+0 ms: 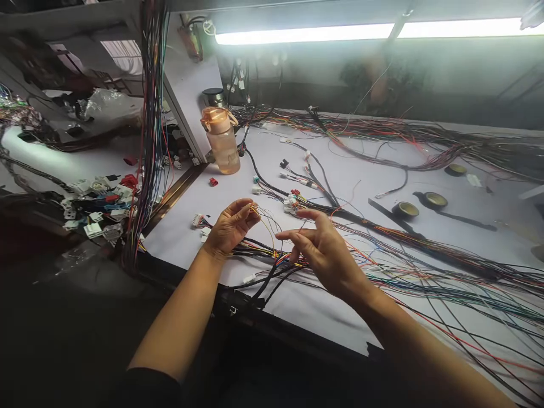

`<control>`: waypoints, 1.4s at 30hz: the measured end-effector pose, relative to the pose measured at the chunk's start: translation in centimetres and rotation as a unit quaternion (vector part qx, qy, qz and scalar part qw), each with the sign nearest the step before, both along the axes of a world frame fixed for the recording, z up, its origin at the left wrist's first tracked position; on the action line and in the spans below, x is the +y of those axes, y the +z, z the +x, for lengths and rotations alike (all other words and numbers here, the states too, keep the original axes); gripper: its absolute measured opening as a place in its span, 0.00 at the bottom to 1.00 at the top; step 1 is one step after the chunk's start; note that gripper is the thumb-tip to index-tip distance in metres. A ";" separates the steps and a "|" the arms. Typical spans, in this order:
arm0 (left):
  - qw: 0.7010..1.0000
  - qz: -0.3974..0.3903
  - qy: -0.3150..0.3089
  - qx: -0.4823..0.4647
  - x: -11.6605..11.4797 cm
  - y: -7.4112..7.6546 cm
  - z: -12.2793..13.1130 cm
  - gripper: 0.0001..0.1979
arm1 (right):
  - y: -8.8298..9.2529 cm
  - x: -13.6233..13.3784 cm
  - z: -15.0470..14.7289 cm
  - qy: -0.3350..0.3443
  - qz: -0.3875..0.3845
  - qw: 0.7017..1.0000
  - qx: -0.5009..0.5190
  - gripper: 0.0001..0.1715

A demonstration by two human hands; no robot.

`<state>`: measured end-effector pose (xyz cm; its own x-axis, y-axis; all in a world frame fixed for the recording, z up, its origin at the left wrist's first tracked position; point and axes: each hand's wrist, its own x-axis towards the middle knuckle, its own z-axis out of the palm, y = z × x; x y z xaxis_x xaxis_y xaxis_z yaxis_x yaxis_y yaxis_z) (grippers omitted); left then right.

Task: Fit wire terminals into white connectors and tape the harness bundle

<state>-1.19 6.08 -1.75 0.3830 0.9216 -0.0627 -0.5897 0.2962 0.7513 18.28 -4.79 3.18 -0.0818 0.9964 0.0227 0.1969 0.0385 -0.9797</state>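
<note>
The left hand [232, 229] is closing its grip on thin yellowish wires [269, 228] above the counter [182, 198], toward its near edge. The right hand [326, 255] is hovering beside them, fingers partly extended; whether its grip is holding anything, I cannot tell. A bottle [225, 148] is standing near the left edge.

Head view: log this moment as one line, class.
left hand: pinching thin wires | right hand: fingers parted, grip unclear | cable bundle: on table beneath hands | bottle: standing beyond left hand
</note>
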 end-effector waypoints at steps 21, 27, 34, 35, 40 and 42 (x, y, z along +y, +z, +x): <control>0.999 -0.016 0.024 0.033 0.6 -0.2 0.1 0.10 | -3.0 -0.4 1.7 0.022 0.078 0.966 -0.248 0.23; 0.998 -0.019 0.029 0.054 0.7 -0.3 0.0 0.10 | -4.2 1.9 2.4 0.018 -0.062 0.998 -0.020 0.27; 0.996 -0.030 0.036 0.070 0.8 0.1 0.2 0.10 | -5.5 2.1 2.1 -0.034 -0.124 0.985 0.113 0.24; 0.996 -0.031 0.037 0.072 0.8 0.1 0.2 0.10 | -5.4 2.0 2.1 -0.027 -0.115 0.988 0.100 0.24; 0.995 -0.036 0.044 0.082 0.9 0.0 0.1 0.09 | -4.7 2.1 2.5 0.016 -0.056 0.998 -0.003 0.26; 0.995 -0.036 0.042 0.081 0.9 -0.1 0.1 0.09 | -4.2 2.6 3.4 0.016 -0.003 0.994 -0.106 0.31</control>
<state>-1.05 6.99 -1.83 0.2848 0.9407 -0.1841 -0.4869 0.3074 0.8176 21.64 -2.14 -1.02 -0.1166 0.9932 -0.0043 0.3982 0.0428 -0.9163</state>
